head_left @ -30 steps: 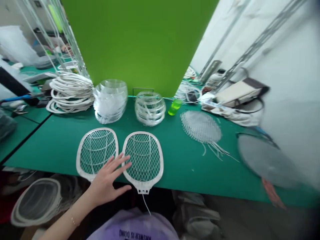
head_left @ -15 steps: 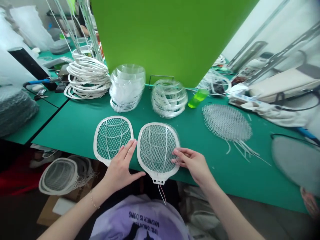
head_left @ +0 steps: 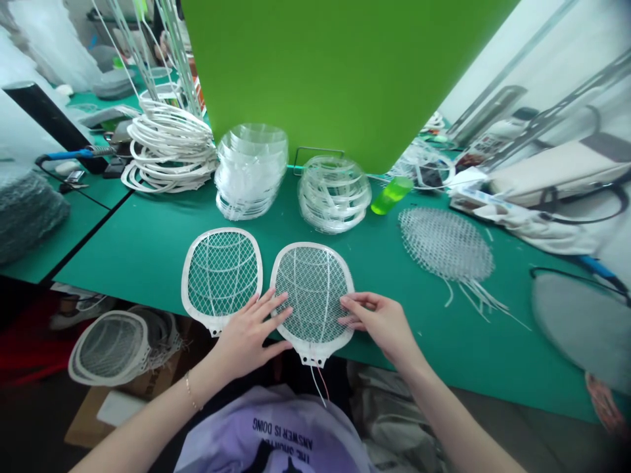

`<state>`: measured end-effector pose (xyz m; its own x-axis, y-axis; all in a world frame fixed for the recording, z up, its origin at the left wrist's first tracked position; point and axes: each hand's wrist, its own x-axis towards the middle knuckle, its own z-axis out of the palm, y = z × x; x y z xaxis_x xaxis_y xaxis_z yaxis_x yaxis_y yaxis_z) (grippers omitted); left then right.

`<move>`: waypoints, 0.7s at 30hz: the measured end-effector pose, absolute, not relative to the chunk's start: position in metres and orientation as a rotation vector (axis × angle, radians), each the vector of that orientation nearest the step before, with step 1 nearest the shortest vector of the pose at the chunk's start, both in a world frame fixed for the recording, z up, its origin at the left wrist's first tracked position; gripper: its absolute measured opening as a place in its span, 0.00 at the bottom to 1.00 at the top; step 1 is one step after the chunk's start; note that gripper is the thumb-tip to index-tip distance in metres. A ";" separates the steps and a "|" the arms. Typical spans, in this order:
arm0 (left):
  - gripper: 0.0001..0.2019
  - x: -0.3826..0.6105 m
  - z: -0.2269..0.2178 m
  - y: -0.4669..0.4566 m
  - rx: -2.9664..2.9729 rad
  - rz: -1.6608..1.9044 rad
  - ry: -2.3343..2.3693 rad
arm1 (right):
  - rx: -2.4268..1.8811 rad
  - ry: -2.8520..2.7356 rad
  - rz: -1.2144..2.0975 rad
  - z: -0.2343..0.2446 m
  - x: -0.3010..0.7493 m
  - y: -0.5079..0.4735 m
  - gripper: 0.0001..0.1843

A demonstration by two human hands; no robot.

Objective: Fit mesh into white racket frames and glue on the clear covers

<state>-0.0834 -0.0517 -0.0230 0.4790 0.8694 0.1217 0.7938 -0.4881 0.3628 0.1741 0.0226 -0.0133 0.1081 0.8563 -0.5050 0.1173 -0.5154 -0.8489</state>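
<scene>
Two white mosquito-swatter heads lie side by side at the table's front edge. A grey metal mesh sheet [head_left: 310,289] covers the right-hand swatter head [head_left: 279,322], whose neck points toward me, with a white and a red wire hanging from it. My right hand [head_left: 382,325] pinches the right edge of this mesh between thumb and fingers. My left hand [head_left: 251,332] is open, its spread fingertips lying on the left rim and mesh edge. Beside it, the left swatter head [head_left: 187,279] shows an open white lattice, its neck partly behind my left hand.
Behind stand white rings [head_left: 167,148], clear plastic frames [head_left: 251,174], more clear rings [head_left: 335,194] and a green cup [head_left: 392,196]. Loose mesh sheets [head_left: 446,243] lie at right, a grey mesh stack [head_left: 27,217] at left. Finished-looking heads [head_left: 111,348] sit below the table edge.
My left hand has moved right, its fingertips now over the right swatter head's left rim. The mesh has shifted slightly left, overhanging the right rim less. My right hand keeps its pinch.
</scene>
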 end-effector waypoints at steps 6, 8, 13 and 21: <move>0.26 -0.085 -0.023 -0.050 2.492 0.334 1.411 | -1.834 -1.213 1.099 -0.008 0.192 0.018 0.24; 0.26 -0.086 -0.024 -0.049 2.490 0.335 1.407 | -1.779 -1.457 0.789 -0.008 0.196 0.010 0.23; 0.23 -0.082 -0.013 -0.040 2.495 0.331 1.431 | -1.391 -2.116 0.376 -0.025 0.190 -0.010 0.12; 0.20 -0.046 0.014 -0.015 2.548 0.259 1.200 | -1.302 -2.271 0.034 -0.038 0.189 -0.020 0.12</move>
